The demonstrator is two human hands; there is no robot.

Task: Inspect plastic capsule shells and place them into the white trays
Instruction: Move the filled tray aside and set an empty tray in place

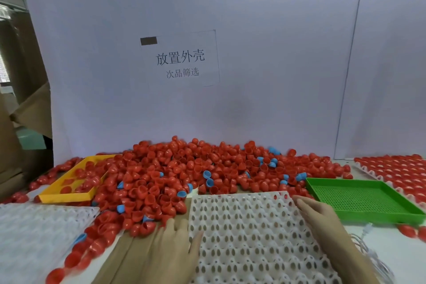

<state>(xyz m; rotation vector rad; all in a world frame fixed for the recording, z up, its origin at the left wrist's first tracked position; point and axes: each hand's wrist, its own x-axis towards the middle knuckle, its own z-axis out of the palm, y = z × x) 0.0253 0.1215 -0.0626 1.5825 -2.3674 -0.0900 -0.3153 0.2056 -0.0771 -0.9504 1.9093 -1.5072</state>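
A big heap of red capsule shells (184,168), with a few blue shells (208,178) mixed in, fills the middle of the table. In front of it lies an empty white tray (253,233) with rows of egg-shaped holes. My left hand (175,244) rests flat along the tray's left edge, thumb lying on the tray. My right hand (320,216) lies flat on the tray's right edge, fingers pointing to the far corner. Neither hand has a shell in it.
A yellow tray (62,196) with a few red shells sits at the left. A green perforated tray (359,200) stands at the right. Another white tray (34,233) lies at the near left. A filled tray (396,173) is at far right. A white cable (366,237) trails near the right.
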